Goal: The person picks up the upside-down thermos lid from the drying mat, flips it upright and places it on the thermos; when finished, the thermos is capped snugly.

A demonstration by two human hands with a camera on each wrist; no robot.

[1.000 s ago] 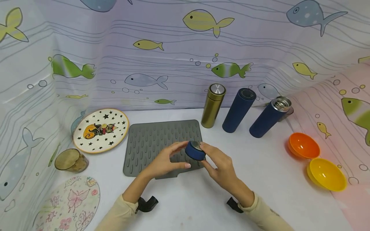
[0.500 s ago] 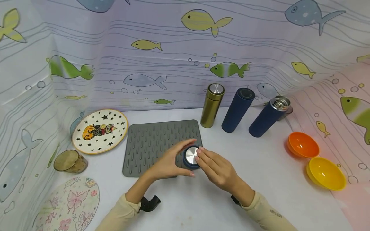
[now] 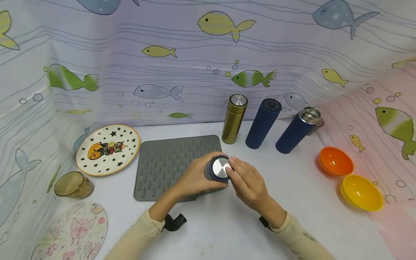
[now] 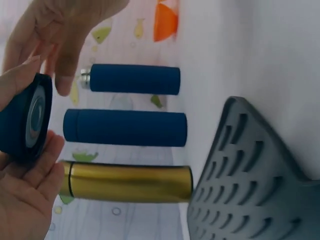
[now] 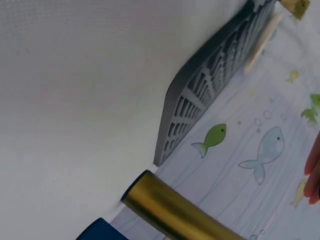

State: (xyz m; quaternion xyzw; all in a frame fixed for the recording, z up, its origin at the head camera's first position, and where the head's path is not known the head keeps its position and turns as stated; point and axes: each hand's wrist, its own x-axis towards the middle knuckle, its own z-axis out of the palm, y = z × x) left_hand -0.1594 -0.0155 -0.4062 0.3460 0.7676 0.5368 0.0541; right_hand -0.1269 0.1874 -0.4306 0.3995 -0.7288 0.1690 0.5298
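I see left hand (image 3: 195,178) curled round blue flask lid (image 3: 218,168), thumb under, fingers over, lid held above right edge of grey ridged mat (image 3: 169,164), steel face up toward me. Right hand (image 3: 248,184) beside lid, fingers loosely extended, fingertips (image 3: 231,159) touching lid rim. Behind mat: gold flask (image 3: 233,119), capped blue flask (image 3: 262,123), open blue flask (image 3: 296,130).

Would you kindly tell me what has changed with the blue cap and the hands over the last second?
The blue cap was turned so its silver face points up toward the camera. The left hand now grips it from the side; the right hand keeps fingertips on its edge. The three flasks, bowls, plates and grey mat stayed put.
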